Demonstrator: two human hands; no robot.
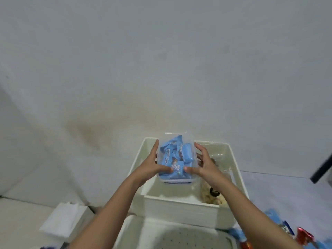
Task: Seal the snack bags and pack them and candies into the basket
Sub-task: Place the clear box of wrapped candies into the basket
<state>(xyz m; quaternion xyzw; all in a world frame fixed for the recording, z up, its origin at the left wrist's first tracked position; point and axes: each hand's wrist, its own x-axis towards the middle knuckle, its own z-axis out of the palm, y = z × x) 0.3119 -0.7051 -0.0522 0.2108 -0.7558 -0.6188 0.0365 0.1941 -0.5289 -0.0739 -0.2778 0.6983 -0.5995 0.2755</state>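
One head-worn view looks forward and steeply down, close above the white basket (pixel 179 207); the far wall (pixel 161 60) fills its upper half.

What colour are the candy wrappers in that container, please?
In the clear container, the candy wrappers are light blue; head view.

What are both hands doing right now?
Left hand: grips the clear candy container at its left side.
Right hand: grips its right side.
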